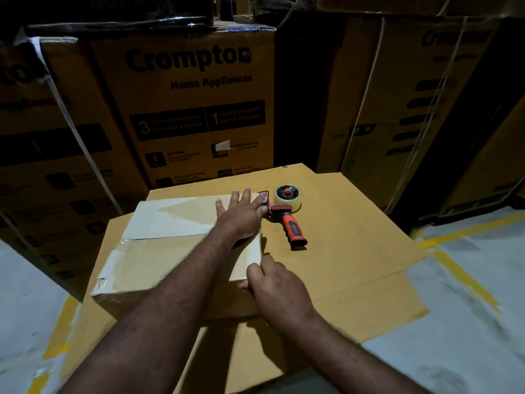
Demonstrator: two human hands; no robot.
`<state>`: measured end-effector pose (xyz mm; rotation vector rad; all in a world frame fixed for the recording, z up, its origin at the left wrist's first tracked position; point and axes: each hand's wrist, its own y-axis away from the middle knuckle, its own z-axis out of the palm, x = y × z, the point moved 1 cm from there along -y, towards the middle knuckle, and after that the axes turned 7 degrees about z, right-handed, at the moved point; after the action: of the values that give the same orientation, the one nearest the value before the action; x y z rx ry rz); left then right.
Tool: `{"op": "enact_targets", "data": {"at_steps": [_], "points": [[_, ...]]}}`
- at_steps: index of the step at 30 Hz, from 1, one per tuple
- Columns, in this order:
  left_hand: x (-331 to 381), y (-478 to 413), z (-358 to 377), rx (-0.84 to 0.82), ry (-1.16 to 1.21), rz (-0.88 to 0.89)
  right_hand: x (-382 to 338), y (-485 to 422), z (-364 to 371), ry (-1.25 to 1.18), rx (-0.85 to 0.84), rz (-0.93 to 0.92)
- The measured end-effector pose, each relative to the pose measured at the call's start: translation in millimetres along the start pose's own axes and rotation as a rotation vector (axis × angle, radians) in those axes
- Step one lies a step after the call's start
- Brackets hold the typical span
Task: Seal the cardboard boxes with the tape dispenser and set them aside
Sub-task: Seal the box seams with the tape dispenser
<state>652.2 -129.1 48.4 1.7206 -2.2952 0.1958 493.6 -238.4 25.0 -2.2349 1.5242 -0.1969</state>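
A small cardboard box (159,260) with clear tape across its top lies on a flattened cardboard sheet (349,251) on the floor. My left hand (241,216) presses flat on the box's top at its far right corner, fingers straight. My right hand (272,282) touches the box's near right corner, fingers bent against the edge. A red and black tape dispenser (287,214) with a clear roll lies on the sheet just right of the box, beside my left fingertips, with neither hand on it.
Tall printed cartons (187,109) stand stacked close behind and to the left and right (397,95). Grey floor with yellow painted lines (466,277) shows at the right and lower left.
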Motion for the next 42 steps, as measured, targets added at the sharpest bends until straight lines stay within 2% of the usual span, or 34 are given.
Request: {"op": "enact_targets", "data": {"at_steps": [5,9,13,15,17,18,19,21,23,24,26,29,35,38,42], "points": [[18,29,4,-0.069,-0.069,-0.033,16,7,8,-0.07,0.048,-0.09],[32,64,4,-0.131,-0.141,-0.043,13,25,1,-0.308,-0.085,-0.107],[22,118,-2,-0.173,-0.069,0.055,-6,45,-19,-0.465,-0.115,-0.272],[9,154,-6,-0.182,0.04,0.126,-2,39,-28,-0.579,0.014,-0.194],[1,191,-6,-0.13,0.02,0.15,10,23,-34,-0.66,0.14,0.02],[0,208,-4,-0.057,-0.042,0.115,18,12,-35,-0.656,0.125,0.125],[1,223,0,0.05,-0.109,0.03,25,1,-31,-0.627,0.032,0.209],[7,246,9,0.246,-0.17,-0.285,37,-18,-21,-0.559,-0.267,0.265],[13,264,24,0.33,-0.001,-0.636,42,-28,-12,-0.597,-0.483,0.217],[14,272,32,0.367,0.126,-0.736,42,-28,-8,-0.663,-0.558,0.19],[15,281,42,0.472,0.35,-0.771,38,-24,-2,-0.855,-0.64,0.181],[19,284,37,0.652,0.489,-0.729,32,-16,-4,-0.988,-0.543,0.299],[52,289,-4,0.834,0.308,-0.584,38,-16,-60,-1.006,-0.306,0.417],[87,285,-36,0.975,0.24,-0.434,57,-14,-116,-0.98,-0.155,0.411],[134,259,-79,1.059,0.295,-0.206,98,-1,-186,-0.913,0.055,0.429]]}}
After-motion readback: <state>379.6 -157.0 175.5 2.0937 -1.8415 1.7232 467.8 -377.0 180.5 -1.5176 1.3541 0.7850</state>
